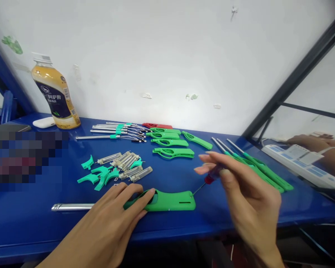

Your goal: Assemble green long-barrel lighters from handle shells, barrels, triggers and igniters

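Note:
A green long-nosed gas lighter [171,201] with a silver metal tube lies flat near the table's front edge. My left hand [118,219] grips it around the trigger opening and hides part of its body. My right hand [248,193] holds a small screwdriver [209,179] with a red handle. The thin shaft slants down to the left, and its tip meets the lighter's right end at the upper corner. Behind my left hand lie teal triggers [102,175] and several clear gas tanks [128,162].
Metal tubes with wires [100,137] lie further back, beside green handle shells [173,152] and a red shell [158,125]. Several lighters [268,175] rest at right near a white power strip [301,160]. A drink bottle [56,96] stands back left.

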The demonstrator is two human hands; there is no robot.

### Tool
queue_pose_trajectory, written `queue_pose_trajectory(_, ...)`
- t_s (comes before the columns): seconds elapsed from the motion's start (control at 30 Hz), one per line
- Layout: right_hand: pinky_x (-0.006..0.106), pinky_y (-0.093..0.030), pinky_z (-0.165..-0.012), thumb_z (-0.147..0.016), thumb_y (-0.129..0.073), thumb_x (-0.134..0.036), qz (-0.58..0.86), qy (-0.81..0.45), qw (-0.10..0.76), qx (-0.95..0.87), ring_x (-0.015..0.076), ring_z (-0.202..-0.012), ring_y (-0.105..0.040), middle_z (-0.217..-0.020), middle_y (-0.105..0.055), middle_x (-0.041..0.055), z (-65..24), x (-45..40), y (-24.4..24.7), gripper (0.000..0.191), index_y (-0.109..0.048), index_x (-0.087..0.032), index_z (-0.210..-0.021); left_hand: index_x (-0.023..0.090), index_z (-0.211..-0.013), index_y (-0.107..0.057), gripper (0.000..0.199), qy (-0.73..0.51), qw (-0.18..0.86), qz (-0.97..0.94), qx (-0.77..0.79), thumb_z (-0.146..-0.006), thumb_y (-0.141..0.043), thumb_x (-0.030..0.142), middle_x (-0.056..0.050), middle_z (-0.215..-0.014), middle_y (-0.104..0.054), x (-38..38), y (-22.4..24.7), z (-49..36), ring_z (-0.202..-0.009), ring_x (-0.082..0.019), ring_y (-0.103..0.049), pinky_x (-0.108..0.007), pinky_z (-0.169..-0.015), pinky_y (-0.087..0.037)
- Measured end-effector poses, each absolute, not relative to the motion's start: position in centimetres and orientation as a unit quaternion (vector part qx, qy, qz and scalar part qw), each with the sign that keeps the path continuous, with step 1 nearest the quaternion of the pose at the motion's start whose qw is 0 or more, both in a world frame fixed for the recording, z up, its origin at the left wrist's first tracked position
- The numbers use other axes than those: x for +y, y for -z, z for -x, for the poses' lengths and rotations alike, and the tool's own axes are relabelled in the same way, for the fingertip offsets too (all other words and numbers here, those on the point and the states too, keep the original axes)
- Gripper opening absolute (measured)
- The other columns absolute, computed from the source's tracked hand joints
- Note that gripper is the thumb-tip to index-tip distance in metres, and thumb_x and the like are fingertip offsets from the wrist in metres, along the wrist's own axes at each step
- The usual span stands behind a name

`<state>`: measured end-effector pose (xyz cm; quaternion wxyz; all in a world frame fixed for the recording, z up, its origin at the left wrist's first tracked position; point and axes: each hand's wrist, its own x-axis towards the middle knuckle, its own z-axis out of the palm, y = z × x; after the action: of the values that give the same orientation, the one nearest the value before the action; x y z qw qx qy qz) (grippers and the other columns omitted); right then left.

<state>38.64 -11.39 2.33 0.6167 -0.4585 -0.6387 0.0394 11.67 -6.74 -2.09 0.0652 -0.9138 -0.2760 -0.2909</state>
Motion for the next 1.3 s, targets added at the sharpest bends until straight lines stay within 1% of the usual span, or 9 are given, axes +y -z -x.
queue_pose_trajectory(0.13,0.037,-0.057,-0.077,-0.095,-0.084,-0.018,0.449,0.072,0.648,-0.612,0.019,-0.081,-0.065,-0.09,-0.071,-0.0006,-39.0,-10.7,-2.3,0.039,-0.082,-0.041,-0.126,0.028,-0.153,-0.06,0.048,0.293,0.073,0.913,-0.273,-0.108,-0.048,0.014,-0.005,-0.125,-0.075,-6.7,2.0,-11.7,-0.106,-0.026,-0.073,-0.04,-0.093,-0.059)
queue_pose_trajectory(0.3,0.04,-0.061,-0.08,-0.11,-0.061,-0.021,0.462,-0.042,0.602,-0.65,0.0236,-0.101,-0.073,-0.117,-0.076,0.0048,-39.3,-10.8,-2.5,0.037,-0.077,-0.04,-0.138,0.028,-0.154,-0.059,0.049,0.285,0.079,0.914,-0.276,-0.108,-0.048,0.015,-0.005,-0.127,-0.075,-6.7,2.0,-11.7,-0.109,-0.026,-0.073,-0.04,-0.095,-0.06)
queue_pose_trajectory(0.47,0.037,-0.058,-0.073,-0.093,-0.084,-0.016,0.446,0.055,0.642,-0.621,0.0204,-0.081,-0.065,-0.09,-0.07,0.0011,-38.8,-11.3,-2.7,0.035,-0.084,-0.038,-0.122,0.028,-0.15,-0.063,0.046,0.294,0.09,0.912,-0.273,-0.108,-0.048,0.014,-0.005,-0.124,-0.076,-6.7,2.2,-11.7,-0.108,-0.026,-0.073,-0.04,-0.095,-0.059)
queue_pose_trajectory(0.6,0.04,-0.062,-0.08,-0.108,-0.062,-0.018,0.449,-0.042,0.598,-0.663,0.0246,-0.1,-0.072,-0.118,-0.075,0.0063,-38.7,-11.4,-2.6,0.037,-0.078,-0.038,-0.135,0.029,-0.159,-0.053,0.052,0.279,0.09,0.916,-0.275,-0.109,-0.049,0.017,-0.005,-0.13,-0.074,-6.6,2.7,-11.5,-0.114,-0.027,-0.072,-0.04,-0.099,-0.058)
queue_pose_trajectory(0.77,0.036,-0.059,-0.072,-0.097,-0.08,-0.015,0.428,0.034,0.655,-0.622,0.0203,-0.084,-0.066,-0.092,-0.07,0.0017,-38.3,-10.6,-2.0,0.035,-0.083,-0.039,-0.123,0.034,-0.164,-0.048,0.059,0.283,0.081,0.914,-0.28,-0.108,-0.049,0.015,-0.003,-0.132,-0.073,-6.4,3.4,-11.2,-0.119,-0.025,-0.07,-0.036,-0.104,-0.055)
queue_pose_trajectory(0.83,0.036,-0.059,-0.071,-0.099,-0.078,-0.018,0.436,0.061,0.657,-0.612,0.0205,-0.084,-0.065,-0.097,-0.068,0.0031,-38.3,-10.4,-1.9,0.031,-0.083,-0.039,-0.122,0.034,-0.161,-0.051,0.056,0.29,0.08,0.912,-0.278,-0.108,-0.049,0.017,-0.003,-0.132,-0.073,-6.3,3.4,-11.2,-0.117,-0.024,-0.07,-0.035,-0.101,-0.057)
queue_pose_trajectory(0.97,0.036,-0.064,-0.079,-0.112,-0.056,-0.019,0.434,-0.084,0.623,-0.645,0.022,-0.1,-0.075,-0.121,-0.076,0.0056,-38.6,-10.5,-2.2,0.035,-0.078,-0.037,-0.133,0.032,-0.158,-0.056,0.051,0.301,0.085,0.909,-0.274,-0.108,-0.051,0.019,-0.003,-0.128,-0.074,-6.4,2.8,-11.5,-0.112,-0.023,-0.072,-0.033,-0.096,-0.06)
queue_pose_trajectory(1.13,0.032,-0.06,-0.077,-0.092,-0.086,-0.015,0.407,-0.001,0.669,-0.621,0.0173,-0.084,-0.068,-0.092,-0.069,-0.0003,-38.6,-10.2,-2.0,0.037,-0.082,-0.036,-0.122,0.032,-0.159,-0.055,0.053,0.304,0.083,0.91,-0.271,-0.108,-0.049,0.017,-0.004,-0.126,-0.074,-6.5,2.4,-11.6,-0.112,-0.022,-0.073,-0.031,-0.098,-0.059)
queue_pose_trajectory(1.3,0.032,-0.063,-0.075,-0.109,-0.063,-0.017,0.401,-0.073,0.619,-0.672,0.0195,-0.098,-0.073,-0.116,-0.076,0.0043,-39.2,-10.6,-2.0,0.036,-0.079,-0.038,-0.133,0.03,-0.158,-0.055,0.051,0.289,0.097,0.912,-0.275,-0.109,-0.049,0.017,-0.004,-0.128,-0.073,-6.4,2.5,-11.5,-0.114,-0.022,-0.072,-0.032,-0.1,-0.059)
